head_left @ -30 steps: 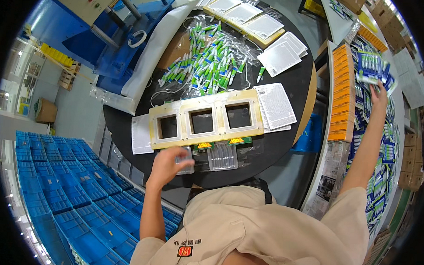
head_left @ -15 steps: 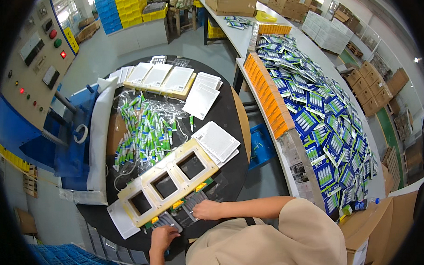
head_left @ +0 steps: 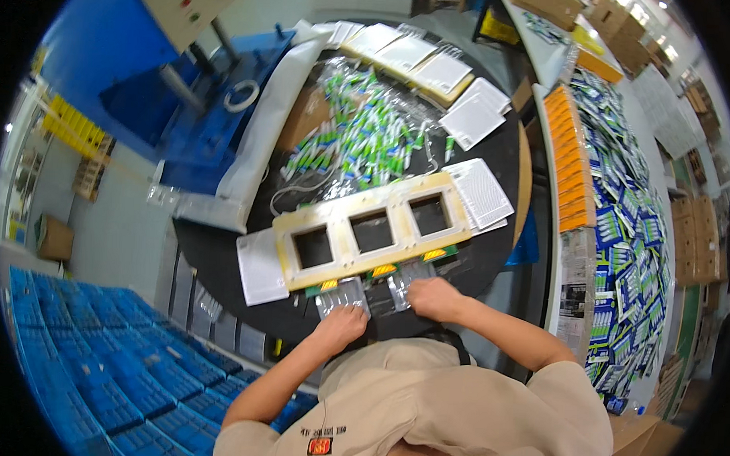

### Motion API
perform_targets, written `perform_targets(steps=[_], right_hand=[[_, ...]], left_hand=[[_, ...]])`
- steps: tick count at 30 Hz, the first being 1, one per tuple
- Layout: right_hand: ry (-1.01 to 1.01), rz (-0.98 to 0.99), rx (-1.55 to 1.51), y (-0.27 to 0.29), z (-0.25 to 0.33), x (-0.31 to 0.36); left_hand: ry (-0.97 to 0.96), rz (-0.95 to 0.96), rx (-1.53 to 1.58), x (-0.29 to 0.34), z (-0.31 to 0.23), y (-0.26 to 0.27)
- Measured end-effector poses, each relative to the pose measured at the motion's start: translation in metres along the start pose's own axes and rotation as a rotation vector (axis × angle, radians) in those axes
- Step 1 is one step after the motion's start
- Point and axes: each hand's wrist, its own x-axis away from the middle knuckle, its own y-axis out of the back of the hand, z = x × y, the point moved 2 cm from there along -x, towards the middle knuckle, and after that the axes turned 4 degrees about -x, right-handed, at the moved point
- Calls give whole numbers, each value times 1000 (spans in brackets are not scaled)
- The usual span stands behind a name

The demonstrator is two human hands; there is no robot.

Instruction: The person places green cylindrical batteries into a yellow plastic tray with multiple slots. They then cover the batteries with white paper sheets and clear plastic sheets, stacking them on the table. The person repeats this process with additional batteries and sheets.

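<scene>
A cream-coloured frame (head_left: 340,242) with three square windows lies on the round black table. Green-and-yellow pieces (head_left: 384,270) stick out along its near edge. My left hand (head_left: 344,325) has its fingers bent over the near end of a clear plastic blister (head_left: 330,301), against that edge. To its right, my right hand (head_left: 435,298) grips the side of another clear blister (head_left: 399,290) with curled fingers. Beyond the frame lies a heap of small green-and-white tubes (head_left: 368,132). White printed cards (head_left: 261,264) lie at both ends of the frame.
At the far side, more white cards (head_left: 440,73) rest on a second frame. A blue machine (head_left: 215,142) stands at left, blue crates (head_left: 95,355) at lower left. On the right, a side table holds many blue-green blister packs (head_left: 622,245) behind an orange row (head_left: 568,163).
The view has turned, so the table sits higher and the frame looks more level. My left hand has come further over the left blister; my right hand stays at the right one.
</scene>
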Motion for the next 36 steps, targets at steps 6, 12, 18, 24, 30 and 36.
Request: perform_targets(steps=[6,12,18,24,30,36], right_hand=[[-190,-328,-8,22,30,17],[-158,-403,-169,99,47,13],[-115,-485,121,59,-11,-85],[-101,-406,-110,8,-38,-101],[-156,-575,-409,58,-27,-74],[-239,-46,-138,31,18,-4]], left_hand=[[185,-111,229,3,1,36],[285,-341,493,22,8,116],[449,-515,115,-8,81,80],[453,-391,359,3,119,21],[395,-400,539,-2,133,23],[411,-518,566,-9,136,17]])
